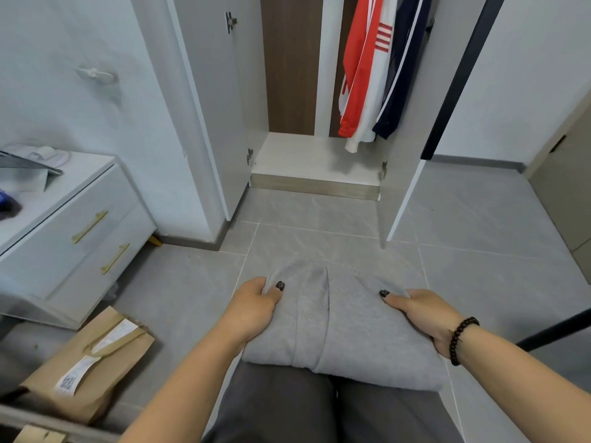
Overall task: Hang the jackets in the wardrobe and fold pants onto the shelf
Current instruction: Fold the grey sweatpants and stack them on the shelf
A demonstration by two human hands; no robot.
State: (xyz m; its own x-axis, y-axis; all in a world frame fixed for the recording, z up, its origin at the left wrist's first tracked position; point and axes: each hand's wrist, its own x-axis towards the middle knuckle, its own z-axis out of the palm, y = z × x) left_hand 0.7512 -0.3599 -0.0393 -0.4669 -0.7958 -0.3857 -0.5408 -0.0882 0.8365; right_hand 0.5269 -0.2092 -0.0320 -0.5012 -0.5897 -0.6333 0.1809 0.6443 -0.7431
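Folded grey pants point(339, 327) held in front of the body above the floor, facing the open wardrobe point(316, 161). Left hand point(256, 306) grips the left edge, thumb on top, fingers curled under. Right hand point(425, 311) grips the right edge the same way.

Handling, judged: soft knit, light, limp; the bundle sags and unfolds unless supported from both sides underneath.

Wardrobe contents: red-and-white jacket point(364, 68) and navy jacket point(403, 65) hanging; bottom shelf point(307, 158) looks bare, though its rear is partly hidden.
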